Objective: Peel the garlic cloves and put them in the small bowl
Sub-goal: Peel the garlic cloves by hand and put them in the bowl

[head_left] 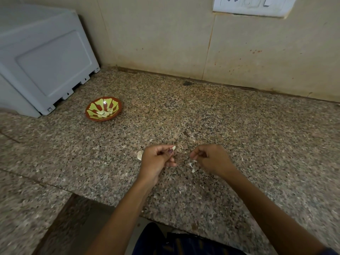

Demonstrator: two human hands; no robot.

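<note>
Left hand (156, 160) pinches clove (173, 148) | bowl (103, 109) far-left — skins (192, 165) between hands

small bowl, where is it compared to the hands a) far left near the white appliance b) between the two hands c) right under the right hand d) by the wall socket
a: the small bowl sits on the counter beside the white appliance, well away from the left hand and right hand.
</note>
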